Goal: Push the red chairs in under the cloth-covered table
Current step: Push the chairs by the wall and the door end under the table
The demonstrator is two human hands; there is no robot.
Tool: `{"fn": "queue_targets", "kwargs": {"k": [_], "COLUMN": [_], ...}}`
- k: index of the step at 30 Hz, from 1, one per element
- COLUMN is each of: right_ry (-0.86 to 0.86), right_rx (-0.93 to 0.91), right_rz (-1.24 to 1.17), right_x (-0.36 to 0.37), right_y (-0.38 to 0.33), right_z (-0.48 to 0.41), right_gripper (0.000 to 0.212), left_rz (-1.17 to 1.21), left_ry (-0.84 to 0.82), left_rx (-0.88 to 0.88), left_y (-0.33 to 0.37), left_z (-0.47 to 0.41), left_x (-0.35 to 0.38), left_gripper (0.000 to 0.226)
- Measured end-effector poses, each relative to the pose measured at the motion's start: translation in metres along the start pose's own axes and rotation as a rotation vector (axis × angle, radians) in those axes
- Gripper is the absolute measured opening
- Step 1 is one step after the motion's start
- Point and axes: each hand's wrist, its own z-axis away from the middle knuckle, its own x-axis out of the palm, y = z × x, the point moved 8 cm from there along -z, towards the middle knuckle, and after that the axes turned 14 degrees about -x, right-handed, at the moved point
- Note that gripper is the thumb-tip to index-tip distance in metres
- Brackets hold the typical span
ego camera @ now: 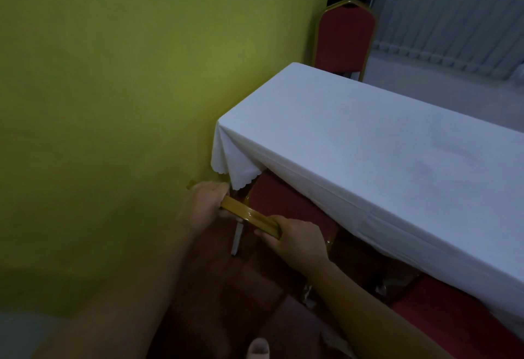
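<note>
A long table under a white cloth (368, 143) runs from the centre to the right edge. A red chair with a gold frame (279, 202) stands at its near left corner, its backrest touching the hanging cloth. My left hand (204, 202) grips the left end of the backrest's gold top rail. My right hand (297, 238) grips the right end of that rail. A second red chair (445, 313) sits under the cloth's edge at lower right. A third red chair (344, 38) stands upright beyond the table's far end.
A yellow-green wall (127, 103) stands close on the left, almost against the table's short end. Dark reddish floor (226, 296) lies below my arms, with my foot (258, 348) at the bottom edge. Grey vertical blinds (453, 18) hang at the upper right.
</note>
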Motion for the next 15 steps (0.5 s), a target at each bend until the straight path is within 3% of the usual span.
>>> {"fn": "queue_targets", "kwargs": {"k": [15], "right_ry": [-0.025], "right_rx": [0.045], "right_rz": [0.067], "right_x": [0.0069], "right_y": [0.0025], "right_z": [-0.005], "right_gripper": [0.046], "left_rz": [0.009], "left_ry": [-0.041], "left_rx": [-0.08], "left_y": [-0.0014], "left_z": [0.0001], "left_x": [-0.0006], "left_gripper": [0.065]}}
